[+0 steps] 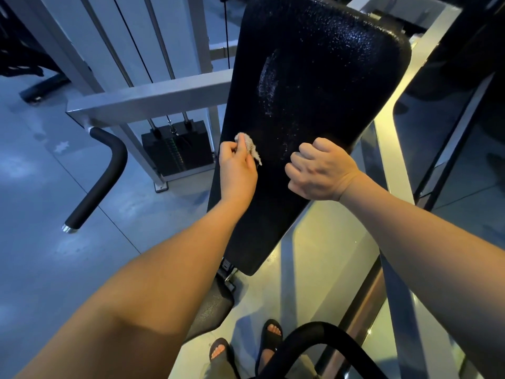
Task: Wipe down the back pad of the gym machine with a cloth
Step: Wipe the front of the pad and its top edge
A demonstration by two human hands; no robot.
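Observation:
The long black back pad of the gym machine slants from upper right down to the centre, with wet smears and droplets on its surface. My left hand pinches a small white cloth against the pad's left edge. My right hand hovers over the pad's lower right part with its fingers curled and nothing seen in it. Both bare forearms reach in from the bottom of the view.
A grey steel frame with a weight stack and guide rods stands left of the pad. A black padded handle juts out lower left. A curved black bar and my sandalled feet are below.

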